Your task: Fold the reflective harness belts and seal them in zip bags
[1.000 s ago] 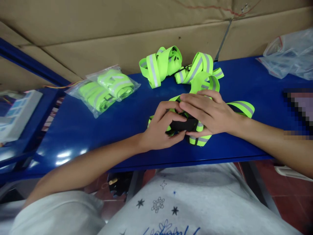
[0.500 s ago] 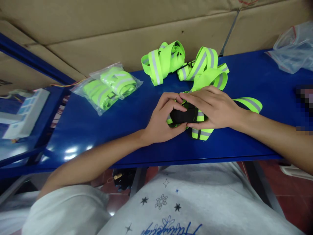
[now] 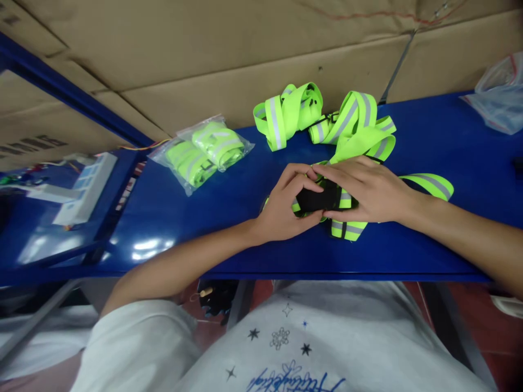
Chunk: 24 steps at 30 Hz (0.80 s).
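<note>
Between my two hands, on the near part of the blue table, lies a folded reflective strap (image 3: 316,200), neon yellow with grey stripes and a black section on top. My left hand (image 3: 288,207) curls round its left side, thumb below and fingers above. From the right, my right hand (image 3: 365,190) grips it in the same way, and the fingertips of both hands almost meet. A striped end of the strap hangs out below my right hand, and a loop (image 3: 433,185) pokes out beyond my right wrist. My palms hide part of the bundle.
Behind my hands lie two loose bundles of reflective strap (image 3: 278,117) (image 3: 355,120). To the left rests a clear plastic bag (image 3: 186,182) with rolled straps in it. Clear bags (image 3: 498,103) lie at the far right. Cardboard (image 3: 261,71) lines the blue table's (image 3: 204,218) back edge.
The camera view has shifted, so everything appears further right and slightly lower. Both hands keep much the same grip on the strap.
</note>
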Each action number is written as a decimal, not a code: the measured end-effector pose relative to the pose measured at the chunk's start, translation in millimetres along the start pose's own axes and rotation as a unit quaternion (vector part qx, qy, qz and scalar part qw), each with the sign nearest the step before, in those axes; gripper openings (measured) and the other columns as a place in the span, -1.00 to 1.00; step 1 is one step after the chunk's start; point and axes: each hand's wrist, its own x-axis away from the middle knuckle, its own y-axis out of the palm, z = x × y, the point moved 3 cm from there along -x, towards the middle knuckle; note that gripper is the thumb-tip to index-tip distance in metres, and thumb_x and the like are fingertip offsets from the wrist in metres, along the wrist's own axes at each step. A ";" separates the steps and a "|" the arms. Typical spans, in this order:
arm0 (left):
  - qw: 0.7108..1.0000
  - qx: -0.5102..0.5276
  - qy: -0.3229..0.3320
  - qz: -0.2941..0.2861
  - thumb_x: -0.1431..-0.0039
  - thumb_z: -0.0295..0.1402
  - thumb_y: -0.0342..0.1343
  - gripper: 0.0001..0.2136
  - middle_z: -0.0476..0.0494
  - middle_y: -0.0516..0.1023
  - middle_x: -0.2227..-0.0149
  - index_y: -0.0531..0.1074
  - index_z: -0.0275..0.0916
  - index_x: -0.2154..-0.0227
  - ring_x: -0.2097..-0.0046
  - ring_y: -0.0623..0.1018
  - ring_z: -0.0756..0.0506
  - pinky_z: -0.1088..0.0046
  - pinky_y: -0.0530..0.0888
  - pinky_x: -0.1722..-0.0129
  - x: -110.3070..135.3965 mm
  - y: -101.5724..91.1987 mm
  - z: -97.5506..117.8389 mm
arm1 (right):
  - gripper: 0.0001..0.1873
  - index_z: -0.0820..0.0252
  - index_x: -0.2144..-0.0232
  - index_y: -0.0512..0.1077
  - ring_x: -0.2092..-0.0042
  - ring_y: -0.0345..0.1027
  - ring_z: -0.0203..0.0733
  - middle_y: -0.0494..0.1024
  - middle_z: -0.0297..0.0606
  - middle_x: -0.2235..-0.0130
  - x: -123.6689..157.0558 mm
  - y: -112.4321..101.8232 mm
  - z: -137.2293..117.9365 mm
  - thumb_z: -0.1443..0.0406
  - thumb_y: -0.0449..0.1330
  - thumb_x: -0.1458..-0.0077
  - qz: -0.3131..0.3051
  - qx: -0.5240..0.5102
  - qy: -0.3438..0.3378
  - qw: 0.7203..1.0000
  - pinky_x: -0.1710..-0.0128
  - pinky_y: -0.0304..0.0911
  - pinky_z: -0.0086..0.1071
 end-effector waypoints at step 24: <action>0.982 0.083 -0.147 -0.080 -0.15 -0.39 0.30 -0.71 -0.18 0.45 0.03 0.41 -0.19 0.09 -0.01 0.55 -0.09 0.34 0.55 -0.02 0.9 -18.7 19.1 | -0.40 0.37 -0.12 0.37 0.15 0.50 -0.04 0.60 -0.11 0.18 -3.7 -12.7 -28.9 0.02 0.26 -0.26 -0.014 -0.089 0.099 0.991 -0.05 0.19 -0.09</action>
